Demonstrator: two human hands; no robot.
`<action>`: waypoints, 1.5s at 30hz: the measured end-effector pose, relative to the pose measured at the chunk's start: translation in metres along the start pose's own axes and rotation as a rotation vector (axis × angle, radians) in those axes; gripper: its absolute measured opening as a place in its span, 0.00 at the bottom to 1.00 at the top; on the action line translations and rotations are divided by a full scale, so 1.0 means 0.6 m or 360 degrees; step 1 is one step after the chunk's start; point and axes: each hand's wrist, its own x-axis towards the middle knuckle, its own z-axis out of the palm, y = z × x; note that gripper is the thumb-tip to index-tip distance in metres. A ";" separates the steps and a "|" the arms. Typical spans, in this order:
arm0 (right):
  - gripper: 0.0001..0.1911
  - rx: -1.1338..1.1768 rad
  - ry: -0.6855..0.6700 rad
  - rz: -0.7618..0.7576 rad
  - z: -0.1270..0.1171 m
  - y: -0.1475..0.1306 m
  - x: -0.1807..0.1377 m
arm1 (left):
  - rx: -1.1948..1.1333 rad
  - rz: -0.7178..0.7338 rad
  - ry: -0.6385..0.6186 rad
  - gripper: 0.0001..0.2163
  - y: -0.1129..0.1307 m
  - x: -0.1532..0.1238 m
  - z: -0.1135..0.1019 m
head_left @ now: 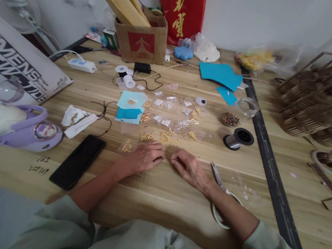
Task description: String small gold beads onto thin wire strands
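Both hands rest low over the wooden table, a small gap between them. My left hand (148,155) is closed, its fingers curled and pressed together; what it may hold is too small to see. Facing it, my right hand (189,169) is closed with thumb and fingertips pinched, and any held thing is hidden. Just beyond the fingers lie gold beads (167,136) in small heaps and bags. A bag of gold beads (127,146) sits left of my left hand. Scissors (221,193) lie partly under my right forearm.
Small bags of silver beads (168,104) lie farther back. A spool of wire (238,139) and a jar of dark beads (230,119) stand right. Left are a black phone (77,162) and a purple bottle (28,127). Behind stands a cardboard box (142,39); bamboo baskets (313,98) are far right.
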 end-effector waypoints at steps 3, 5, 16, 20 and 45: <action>0.07 0.0001 -0.0004 0.0003 -0.001 -0.001 0.000 | -0.0072 -0.0052 0.0039 0.07 0.000 0.003 0.001; 0.07 0.0006 -0.0010 -0.0001 -0.002 -0.001 0.000 | -0.0218 -0.0131 0.0113 0.05 -0.003 0.005 0.001; 0.06 0.0029 -0.0031 0.0007 -0.001 0.003 -0.001 | -0.1583 -0.0708 0.0302 0.09 -0.029 0.005 0.002; 0.07 0.0045 -0.0025 0.0024 -0.002 0.002 -0.001 | -0.1726 -0.0768 0.0327 0.09 -0.027 0.008 0.002; 0.07 0.0020 -0.0006 -0.0017 -0.001 0.003 0.001 | -0.1842 -0.0683 0.0417 0.07 -0.018 0.010 0.003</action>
